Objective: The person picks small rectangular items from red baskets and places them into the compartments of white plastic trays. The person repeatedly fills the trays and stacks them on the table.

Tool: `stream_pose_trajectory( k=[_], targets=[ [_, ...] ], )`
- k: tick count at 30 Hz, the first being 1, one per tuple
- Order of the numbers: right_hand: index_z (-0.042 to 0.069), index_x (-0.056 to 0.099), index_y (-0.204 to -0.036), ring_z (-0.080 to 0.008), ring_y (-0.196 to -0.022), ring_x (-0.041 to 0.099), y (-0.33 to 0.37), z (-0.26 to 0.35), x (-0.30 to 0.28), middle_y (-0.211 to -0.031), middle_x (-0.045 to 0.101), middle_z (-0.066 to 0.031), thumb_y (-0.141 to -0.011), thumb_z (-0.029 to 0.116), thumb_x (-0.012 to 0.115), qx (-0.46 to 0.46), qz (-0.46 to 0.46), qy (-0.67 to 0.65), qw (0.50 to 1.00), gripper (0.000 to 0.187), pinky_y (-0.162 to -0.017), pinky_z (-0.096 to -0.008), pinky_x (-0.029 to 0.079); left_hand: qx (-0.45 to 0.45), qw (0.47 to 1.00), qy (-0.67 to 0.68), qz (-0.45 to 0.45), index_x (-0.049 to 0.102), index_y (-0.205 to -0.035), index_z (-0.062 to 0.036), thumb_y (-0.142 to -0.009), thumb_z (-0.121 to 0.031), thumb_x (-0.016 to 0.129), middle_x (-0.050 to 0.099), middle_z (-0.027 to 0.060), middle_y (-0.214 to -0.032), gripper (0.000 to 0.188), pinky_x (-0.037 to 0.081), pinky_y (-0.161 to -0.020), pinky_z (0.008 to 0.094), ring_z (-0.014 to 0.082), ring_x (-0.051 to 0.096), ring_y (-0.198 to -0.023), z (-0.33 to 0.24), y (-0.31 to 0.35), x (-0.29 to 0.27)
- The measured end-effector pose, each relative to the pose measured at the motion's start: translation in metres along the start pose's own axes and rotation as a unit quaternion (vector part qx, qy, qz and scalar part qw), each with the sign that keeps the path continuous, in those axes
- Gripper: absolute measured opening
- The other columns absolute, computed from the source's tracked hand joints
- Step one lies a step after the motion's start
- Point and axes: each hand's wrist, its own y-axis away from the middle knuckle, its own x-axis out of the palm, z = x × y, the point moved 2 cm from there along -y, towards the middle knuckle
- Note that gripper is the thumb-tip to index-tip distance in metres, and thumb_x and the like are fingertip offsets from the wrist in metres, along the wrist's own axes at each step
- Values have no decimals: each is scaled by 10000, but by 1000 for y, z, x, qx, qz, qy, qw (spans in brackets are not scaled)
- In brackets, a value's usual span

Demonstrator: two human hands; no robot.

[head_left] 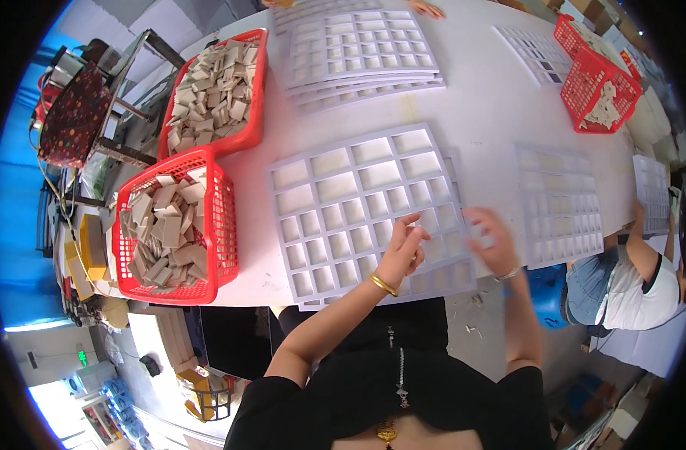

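A white grid tray (320, 232) with many square and oblong compartments lies at the table's near edge, on top of at least one more tray. Over its right part hovers my left hand (404, 251), its fingers bent but apart, with nothing visible in them. My right hand (494, 241) is by the tray's right edge. It is blurred by motion, though a gap shows between its curved fingers and thumb, and I see nothing held there. My left wrist has a gold bangle; a thin bracelet is on the right one.
Two red baskets, a near one (227, 225) and a far one (262, 97), hold grey-beige flat pieces at the left. Stacked grid trays (365, 56) stand beyond. At the right are another tray (561, 202), a red basket (583, 94) and a seated person (636, 292). Another person's hand (427, 9) shows at the far edge.
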Motion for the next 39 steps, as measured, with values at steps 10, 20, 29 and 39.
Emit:
stream_pose_trajectory(
  k=[10,20,29,39],
  targets=[
    [42,641,-897,-135,-625,570,-75,81,158,-767,654,-41,-752,60,707,-89,165,-148,971,161,-635,-267,467,191,946,16,-260,351,-1319,-60,-965,-398,436,498,85,-1158,497,442,-621,253,144,556,-877,-22,65,-112],
    [99,659,-916,-228,-732,625,-145,23,230,-829,677,-46,-775,92,660,-101,219,68,968,141,-671,-352,496,166,822,-348,-419,371,-1316,65,-820,-181,647,461,262,-1294,618,344,-1033,426,369,435,-1233,33,113,-229],
    [132,643,-739,-223,-892,514,-124,35,236,-872,493,-20,-697,74,678,-227,103,255,934,80,-724,-366,412,155,828,-421,-336,345,-1348,57,-800,-257,666,441,255,-1332,709,352,-1026,444,411,429,-1222,23,82,-220],
    [143,657,-851,-227,-862,513,-97,38,214,-874,505,-42,-705,94,679,-193,146,303,922,156,-720,-377,392,300,805,-473,-196,587,-1119,-40,-793,-130,656,636,147,-1078,345,499,-792,337,272,635,-944,-105,160,-165]
  ],
)
